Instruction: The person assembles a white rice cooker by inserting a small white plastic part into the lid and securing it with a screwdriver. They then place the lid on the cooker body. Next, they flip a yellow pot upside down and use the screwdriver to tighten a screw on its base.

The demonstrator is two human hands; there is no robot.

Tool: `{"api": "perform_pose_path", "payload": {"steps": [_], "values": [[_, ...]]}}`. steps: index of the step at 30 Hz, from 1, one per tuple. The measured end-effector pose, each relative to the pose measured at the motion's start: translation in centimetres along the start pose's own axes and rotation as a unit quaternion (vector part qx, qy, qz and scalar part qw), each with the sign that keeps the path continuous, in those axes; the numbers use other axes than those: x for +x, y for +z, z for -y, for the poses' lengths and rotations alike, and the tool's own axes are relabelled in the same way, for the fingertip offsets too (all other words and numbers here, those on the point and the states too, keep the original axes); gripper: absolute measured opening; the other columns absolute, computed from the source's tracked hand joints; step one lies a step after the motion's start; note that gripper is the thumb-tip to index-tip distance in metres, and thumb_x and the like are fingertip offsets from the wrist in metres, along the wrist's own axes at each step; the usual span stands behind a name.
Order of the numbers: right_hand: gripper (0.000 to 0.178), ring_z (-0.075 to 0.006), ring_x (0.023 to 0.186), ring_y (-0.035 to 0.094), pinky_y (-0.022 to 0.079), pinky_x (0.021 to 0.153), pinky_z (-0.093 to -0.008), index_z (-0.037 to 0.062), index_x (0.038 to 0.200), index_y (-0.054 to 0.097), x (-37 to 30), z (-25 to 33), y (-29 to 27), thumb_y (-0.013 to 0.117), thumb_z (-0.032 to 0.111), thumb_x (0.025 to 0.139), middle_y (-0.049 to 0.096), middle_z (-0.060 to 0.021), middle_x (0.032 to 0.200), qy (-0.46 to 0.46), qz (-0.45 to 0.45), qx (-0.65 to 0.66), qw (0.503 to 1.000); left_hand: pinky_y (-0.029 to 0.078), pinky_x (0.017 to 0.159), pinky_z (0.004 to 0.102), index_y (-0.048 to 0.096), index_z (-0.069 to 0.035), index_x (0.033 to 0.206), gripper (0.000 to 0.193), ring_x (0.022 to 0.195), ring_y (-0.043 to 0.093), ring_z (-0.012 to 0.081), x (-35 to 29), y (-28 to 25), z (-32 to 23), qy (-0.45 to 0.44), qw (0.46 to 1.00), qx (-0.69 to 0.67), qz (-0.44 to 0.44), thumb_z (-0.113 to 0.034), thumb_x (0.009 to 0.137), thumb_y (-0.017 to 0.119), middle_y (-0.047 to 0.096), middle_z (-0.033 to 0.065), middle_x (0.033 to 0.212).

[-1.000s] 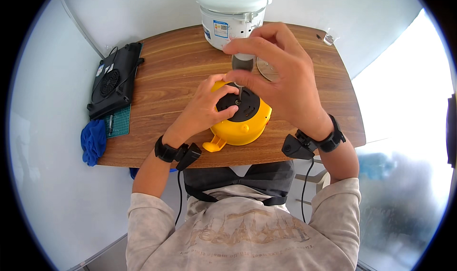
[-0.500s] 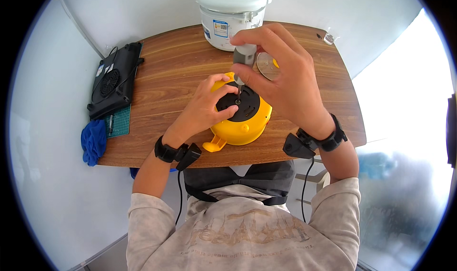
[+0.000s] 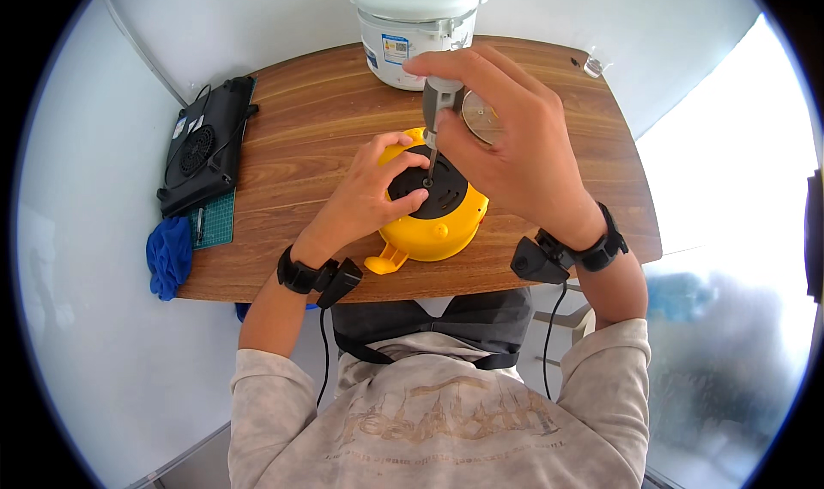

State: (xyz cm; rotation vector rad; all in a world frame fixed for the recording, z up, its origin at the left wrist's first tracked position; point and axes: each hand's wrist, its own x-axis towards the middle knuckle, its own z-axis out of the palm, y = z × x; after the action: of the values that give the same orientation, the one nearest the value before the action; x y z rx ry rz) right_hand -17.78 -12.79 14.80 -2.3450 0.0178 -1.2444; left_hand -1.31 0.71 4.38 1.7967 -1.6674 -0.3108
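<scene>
A small yellow pot (image 3: 429, 242) lies upside down on the table, its black slotted base (image 3: 448, 199) facing up and a yellow handle stub (image 3: 386, 261) toward me. My left hand (image 3: 365, 184) holds it from the left, thumb and index finger spread on the base around the centre, the other fingers at the far rim. Gripped from above in my right hand (image 3: 519, 128) is a grey screwdriver (image 3: 439, 103). It stands almost upright, with its shaft running down to a recessed hole near the middle of the base; the screw itself is too small to make out.
Partly behind my right hand lies a round glass lid (image 3: 479, 118). A white rice cooker (image 3: 408, 38) stands at the back. On the left are a black cooling pad (image 3: 202, 150), a green cutting mat (image 3: 219, 218) and a blue cloth (image 3: 169, 257). A clear small item (image 3: 593, 66) sits far right.
My right hand's fingers have shifted around the screwdriver handle, which leans slightly differently. My left hand and the pot stay almost in place.
</scene>
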Motion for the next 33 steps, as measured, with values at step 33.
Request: {"api": "perform_pose_path", "payload": {"steps": [33], "values": [[0.035,-0.0254,0.077,0.066,0.053,0.066,-0.0345,0.0113,0.114,0.064,0.1,0.2,0.1,0.073,0.004,0.081,0.066,-0.009,0.099,-0.051,-0.03,-0.03,0.998,0.038,0.114,0.0474,0.066,-0.014,0.12,0.037,0.137,0.042,0.0359,0.0,0.1,0.5,0.018,1.0,-0.005,-0.004,-0.031,0.088,0.074,0.044,0.0139,0.144]]}}
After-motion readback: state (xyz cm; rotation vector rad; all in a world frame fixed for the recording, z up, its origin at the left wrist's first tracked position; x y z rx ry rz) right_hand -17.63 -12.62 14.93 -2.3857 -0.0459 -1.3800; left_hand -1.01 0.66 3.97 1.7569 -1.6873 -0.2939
